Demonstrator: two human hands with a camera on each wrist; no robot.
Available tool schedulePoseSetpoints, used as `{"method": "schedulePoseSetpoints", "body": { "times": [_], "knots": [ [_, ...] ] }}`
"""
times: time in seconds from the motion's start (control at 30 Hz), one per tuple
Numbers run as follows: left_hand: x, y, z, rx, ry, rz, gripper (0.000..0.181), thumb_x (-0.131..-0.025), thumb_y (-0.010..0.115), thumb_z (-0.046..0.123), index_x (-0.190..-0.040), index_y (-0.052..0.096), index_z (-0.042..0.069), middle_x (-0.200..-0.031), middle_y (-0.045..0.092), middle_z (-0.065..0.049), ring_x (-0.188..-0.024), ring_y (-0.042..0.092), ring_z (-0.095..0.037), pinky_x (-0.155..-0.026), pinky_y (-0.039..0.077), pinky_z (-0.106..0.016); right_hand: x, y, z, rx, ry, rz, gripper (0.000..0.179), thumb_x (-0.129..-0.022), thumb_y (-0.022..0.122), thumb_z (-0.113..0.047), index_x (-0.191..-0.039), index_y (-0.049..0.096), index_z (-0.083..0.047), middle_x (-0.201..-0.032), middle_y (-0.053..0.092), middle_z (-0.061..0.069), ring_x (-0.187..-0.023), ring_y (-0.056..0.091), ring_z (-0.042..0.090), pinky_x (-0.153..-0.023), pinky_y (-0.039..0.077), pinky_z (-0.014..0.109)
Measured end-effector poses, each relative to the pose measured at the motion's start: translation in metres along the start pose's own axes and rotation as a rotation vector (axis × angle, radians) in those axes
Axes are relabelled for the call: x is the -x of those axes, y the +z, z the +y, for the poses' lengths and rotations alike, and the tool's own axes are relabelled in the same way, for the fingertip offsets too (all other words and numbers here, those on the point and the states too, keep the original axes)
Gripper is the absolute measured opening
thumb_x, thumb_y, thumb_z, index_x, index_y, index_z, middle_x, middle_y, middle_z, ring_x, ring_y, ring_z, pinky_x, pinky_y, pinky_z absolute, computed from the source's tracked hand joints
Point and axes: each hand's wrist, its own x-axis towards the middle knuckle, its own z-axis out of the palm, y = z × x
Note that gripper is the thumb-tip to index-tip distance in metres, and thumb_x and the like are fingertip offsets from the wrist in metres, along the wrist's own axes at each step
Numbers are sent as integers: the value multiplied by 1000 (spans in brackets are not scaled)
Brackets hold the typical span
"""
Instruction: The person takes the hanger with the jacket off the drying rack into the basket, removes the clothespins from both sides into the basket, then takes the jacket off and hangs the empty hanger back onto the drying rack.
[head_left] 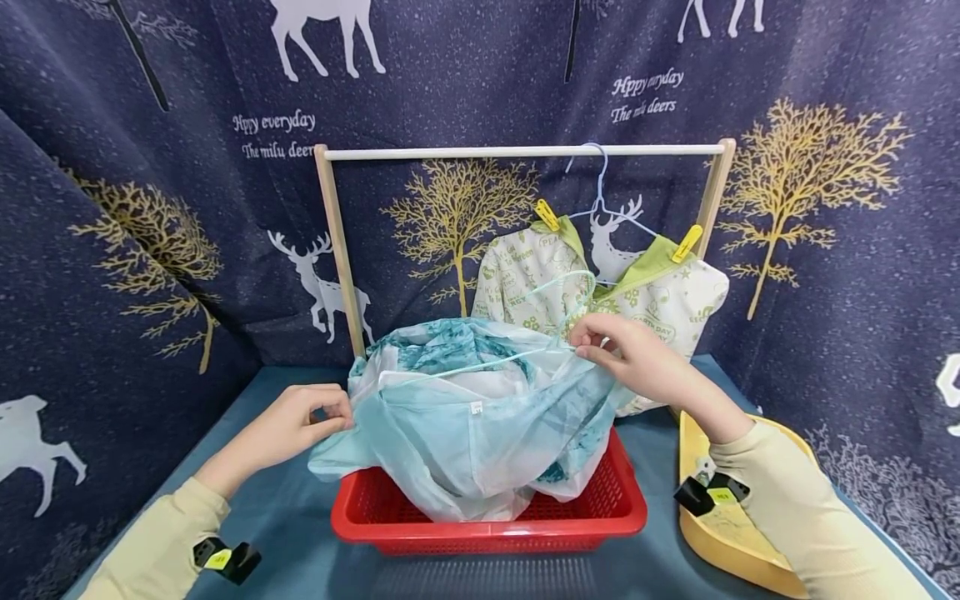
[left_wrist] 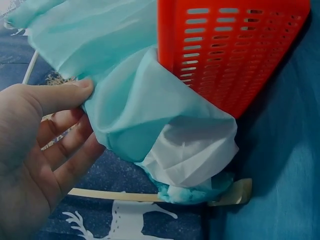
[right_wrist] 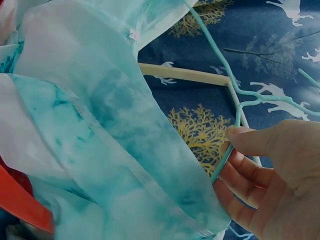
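A thin turquoise-and-white tie-dyed garment [head_left: 427, 442] lies bunched in and over a red plastic basket [head_left: 487, 535]. At its left side, my left hand [head_left: 303, 425] pinches the turquoise cloth; the left wrist view shows the thumb [left_wrist: 82, 90] on its edge. My right hand [head_left: 637, 354] pinches one arm of a mint-green hanger [right_wrist: 260, 97] between thumb and fingers. The hanger's bar runs along the garment's neckline, where a small white label [head_left: 476, 407] shows. Its hook points up and to the right; one far end is hidden by cloth.
Behind stands a wooden rack with a white rod [head_left: 465, 153]. A green-and-white printed garment [head_left: 525, 275] hangs there on a blue hanger [head_left: 602, 179], held by yellow clips [head_left: 686, 243]. A yellow tray [head_left: 723, 546] sits beneath my right forearm.
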Motion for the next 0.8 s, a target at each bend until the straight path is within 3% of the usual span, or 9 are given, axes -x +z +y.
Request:
{"method": "schedulePoseSetpoints", "body": {
  "times": [0.27,0.53,0.8],
  "knots": [
    [4,5,-8,8,3,-8,22,-87,72,7,-82,66,27,-78,62,14,-69,52,5,-55,45,-21,0,-5,5,-17,37,37,4,-98,60,-10,-96,63,-8,-92,65,1,-87,61,13,-74,54,29],
    [3,8,-6,13,-24,-19,21,-87,73,8,-81,65,27,-78,61,15,-70,52,4,-58,46,-22,-4,-8,2,0,39,68,3,-98,60,-10,-95,61,-11,-90,65,1,-86,59,12,-75,53,30],
    [3,7,-3,13,-30,-79,15,-90,71,13,-82,66,25,-79,64,11,-72,53,4,-63,48,-22,-6,-8,0,9,54,84,3,-97,60,-9,-96,63,-10,-92,66,3,-87,60,14,-75,54,30]
  ]
}}
